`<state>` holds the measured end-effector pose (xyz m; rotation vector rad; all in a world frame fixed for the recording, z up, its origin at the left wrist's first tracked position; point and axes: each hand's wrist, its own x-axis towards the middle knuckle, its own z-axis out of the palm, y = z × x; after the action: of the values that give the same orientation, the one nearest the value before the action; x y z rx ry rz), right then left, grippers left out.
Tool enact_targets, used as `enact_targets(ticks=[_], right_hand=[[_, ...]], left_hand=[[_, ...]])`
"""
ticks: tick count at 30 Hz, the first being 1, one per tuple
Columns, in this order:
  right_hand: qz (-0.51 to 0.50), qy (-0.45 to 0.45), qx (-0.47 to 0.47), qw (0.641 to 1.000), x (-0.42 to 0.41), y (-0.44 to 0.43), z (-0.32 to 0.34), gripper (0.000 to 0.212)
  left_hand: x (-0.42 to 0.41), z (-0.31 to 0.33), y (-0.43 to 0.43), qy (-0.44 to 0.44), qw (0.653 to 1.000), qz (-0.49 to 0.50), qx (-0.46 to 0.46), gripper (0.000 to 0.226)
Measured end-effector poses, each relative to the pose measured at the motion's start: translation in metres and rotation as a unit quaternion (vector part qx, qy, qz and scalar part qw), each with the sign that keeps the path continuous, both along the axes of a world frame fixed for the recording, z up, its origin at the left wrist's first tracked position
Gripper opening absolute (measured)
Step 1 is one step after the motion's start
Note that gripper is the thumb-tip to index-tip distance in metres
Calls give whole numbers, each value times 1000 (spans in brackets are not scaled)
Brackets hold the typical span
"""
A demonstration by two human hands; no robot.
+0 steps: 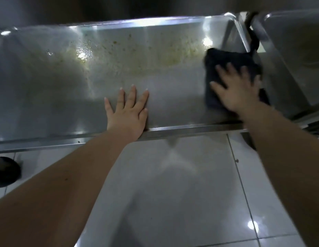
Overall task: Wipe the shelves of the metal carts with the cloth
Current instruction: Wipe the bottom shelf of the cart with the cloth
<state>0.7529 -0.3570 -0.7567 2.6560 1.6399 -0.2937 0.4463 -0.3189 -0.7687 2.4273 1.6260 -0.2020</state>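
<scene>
The stained stainless-steel cart shelf [119,72] has raised rims, with bare metal between both hands. The left hand [127,113] lies flat, fingers spread, at the near rim. The right hand [238,88], fingers straight, presses the dark folded cloth [226,63] near the shelf's right end.

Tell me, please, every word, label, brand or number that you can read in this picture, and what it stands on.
None: no text, label or number shows on the metal cart shelf, the dark cloth under the right hand, the neighbouring cart or the floor tiles.
</scene>
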Motion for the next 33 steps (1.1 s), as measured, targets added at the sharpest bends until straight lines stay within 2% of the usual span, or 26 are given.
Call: enact_targets(ticks=[2, 5, 8, 11, 15, 17, 19, 23, 26, 30, 33], right_hand=[[-68, 12, -24, 997, 17, -1, 3, 60], [-102, 11, -3, 995, -23, 20, 0, 60], [50, 13, 32, 998, -110, 49, -6, 60], [203, 33, 34, 978, -179, 60, -7, 56], [228, 41, 45, 972, -173, 60, -13, 54], [224, 36, 47, 973, -167, 59, -15, 55], [219, 31, 47, 974, -170, 58, -15, 56], [223, 34, 51, 973, -165, 60, -15, 56], [186, 10, 50, 981, -121, 65, -15, 57], [50, -10, 15, 999, -19, 56, -8, 57], [-29, 1, -10, 1000, 6, 55, -6, 57]], left_hand=[[1, 1, 0, 2, 1000, -3, 5, 54], [3, 0, -4, 5, 1000, -5, 24, 55], [2, -1, -4, -30, 999, 21, 33, 61], [-2, -1, -2, -62, 997, 46, 23, 70], [-8, 3, 4, -81, 996, 23, 14, 71], [-14, 3, 21, -76, 995, -9, 57, 67], [-20, 1, 43, -73, 994, 18, 80, 61], [-21, -7, 60, -16, 997, 47, 61, 57], [-22, -8, 62, -15, 996, 41, 73, 57], [-21, -10, 63, -11, 995, 46, 85, 57], [-19, -10, 62, -9, 995, 47, 87, 56]])
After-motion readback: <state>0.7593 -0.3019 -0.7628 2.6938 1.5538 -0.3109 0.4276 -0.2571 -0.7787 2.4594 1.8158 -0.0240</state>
